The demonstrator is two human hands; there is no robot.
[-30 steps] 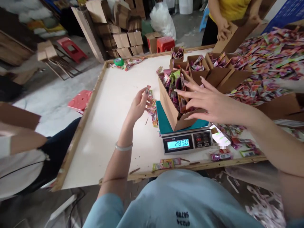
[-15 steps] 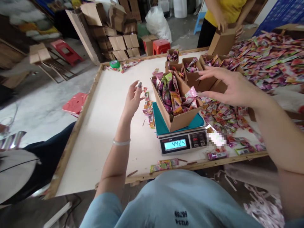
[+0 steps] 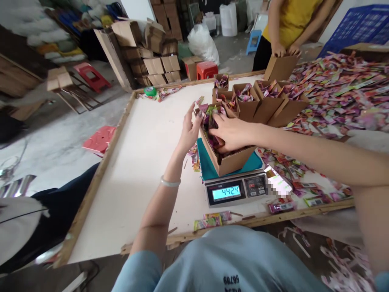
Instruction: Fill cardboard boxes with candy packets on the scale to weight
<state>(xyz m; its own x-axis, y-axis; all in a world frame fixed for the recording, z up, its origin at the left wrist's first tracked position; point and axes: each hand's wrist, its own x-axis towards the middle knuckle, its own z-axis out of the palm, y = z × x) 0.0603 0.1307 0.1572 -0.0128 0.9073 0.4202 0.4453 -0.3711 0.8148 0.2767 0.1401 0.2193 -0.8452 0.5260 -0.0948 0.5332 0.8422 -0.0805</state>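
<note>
An open cardboard box (image 3: 237, 162) full of small wrapped packets stands on a digital scale (image 3: 232, 194) with a teal top. The scale's display reads 4424. My right hand (image 3: 232, 132) lies over the packets inside the box, fingers apart and pressed down among them, the tips partly hidden. At the box's left side is my left hand (image 3: 191, 129), its fingers stretched upward beside the rim; whether they touch the cardboard I cannot tell. A phone (image 3: 278, 180) with a lit screen lies just right of the scale.
Several filled boxes (image 3: 269, 105) stand behind the scale. A big heap of packets (image 3: 349, 87) covers the table's right side, with loose ones (image 3: 208, 223) near the front edge. Across the table, a person in yellow (image 3: 287, 24) presses on a closed box (image 3: 279, 69).
My right hand has moved left and down into the box onto the packets. My left hand has come right, up to the box's side. The other person's box now stands upright.
</note>
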